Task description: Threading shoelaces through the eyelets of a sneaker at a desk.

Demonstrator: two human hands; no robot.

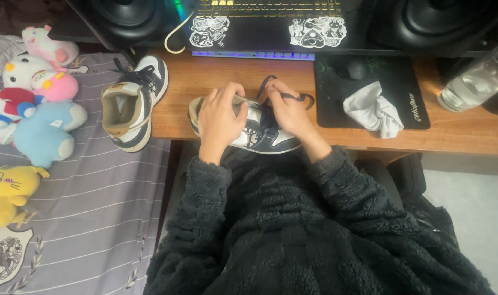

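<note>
Two sneakers show: a spare sneaker (133, 104) straddles bed and desk (456, 134) at left. On the desk edge, the left hand (219, 117) grips the navy-and-white sneaker (260, 134) at its heel, fingers closed around it. The right hand (290, 109) pinches its dark lace (292, 97). Farther right lies a crumpled cloth (373, 109).

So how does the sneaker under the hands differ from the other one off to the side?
The sneaker under the hands lies across the wooden desk, held by the left hand, with the right hand on its dark lace. The other sneaker sits untouched, half on the desk edge, its opening facing the camera. Both look navy, white and tan.
</note>
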